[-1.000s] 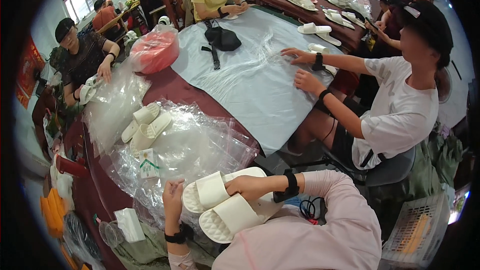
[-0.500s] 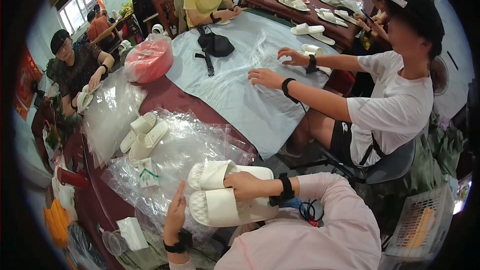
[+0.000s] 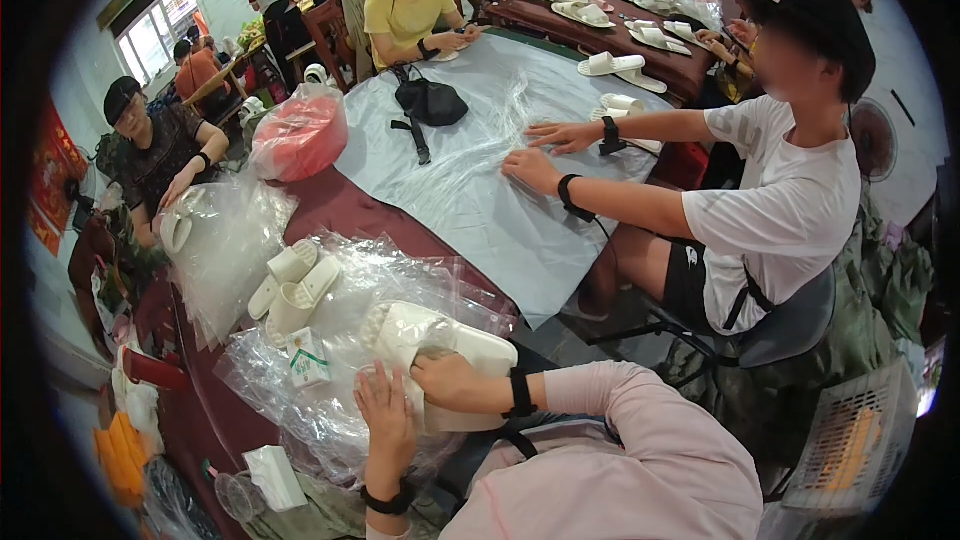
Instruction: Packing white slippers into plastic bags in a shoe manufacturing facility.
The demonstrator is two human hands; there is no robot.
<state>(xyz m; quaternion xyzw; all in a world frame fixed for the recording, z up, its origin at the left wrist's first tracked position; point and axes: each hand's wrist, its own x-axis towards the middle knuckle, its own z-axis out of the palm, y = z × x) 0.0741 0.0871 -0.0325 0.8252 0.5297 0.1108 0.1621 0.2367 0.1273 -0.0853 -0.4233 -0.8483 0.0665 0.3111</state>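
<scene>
Bagging seems underway; the right hand (image 3: 449, 381) grips white slippers (image 3: 475, 345); the left hand (image 3: 388, 417), fingers extended, touches clear plastic (image 3: 262, 372), likely needing steadying next.

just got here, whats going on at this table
The person in pink grips a pair of white slippers with the right hand. The left hand, fingers spread, is beside their toe ends, over the clear plastic bags. Whether the slippers are inside a bag is hard to tell. Another slipper pair lies on the bags, near a small box. Across the way, a co-worker in a white shirt has both hands over the grey sheet.
</scene>
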